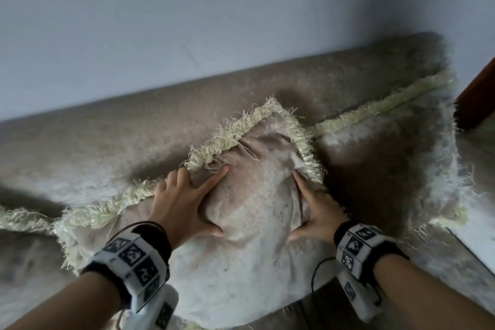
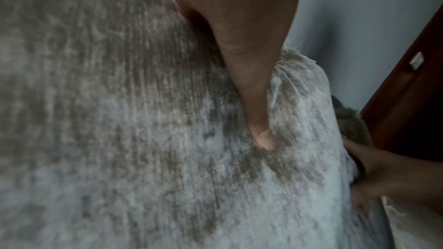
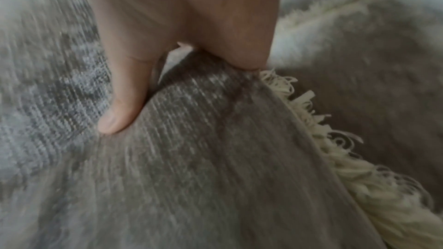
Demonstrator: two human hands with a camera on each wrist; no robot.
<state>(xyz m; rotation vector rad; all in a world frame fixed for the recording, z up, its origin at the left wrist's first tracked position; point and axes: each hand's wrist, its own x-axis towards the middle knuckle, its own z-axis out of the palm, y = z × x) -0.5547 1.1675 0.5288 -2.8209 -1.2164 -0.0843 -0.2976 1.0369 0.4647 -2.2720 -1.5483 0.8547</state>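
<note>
**Fringed cushion: being set in place on sofa**

Fringed cushion (image 1: 254,195): centre of head view, one corner up at 12 o'clock, leaning on sofa (image 1: 134,128) backrest. Left hand (image 1: 182,201): at 9 o'clock edge, fingers curled over fringe (image 1: 214,153), thumb pressed into face. Right hand (image 1: 316,211): at 3 o'clock edge, clasping likewise. Second cushion (image 1: 375,155): just beside, at 2 o'clock. Step, judged: squaring up. Next: likely an even two-sided push, then letting go with cushion upright.

cushion (image 1: 254,209): ribbed chenille-like cloth, matt, mottled beige-grey | fringe (image 1: 214,147): cream yarn loops — shaggy, frayed | sofa (image 1: 134,128): plush matt fabric | wall (image 1: 187,8): smooth matt paint | door (image 1: 479,94): reddish-brown wood — smooth
</note>
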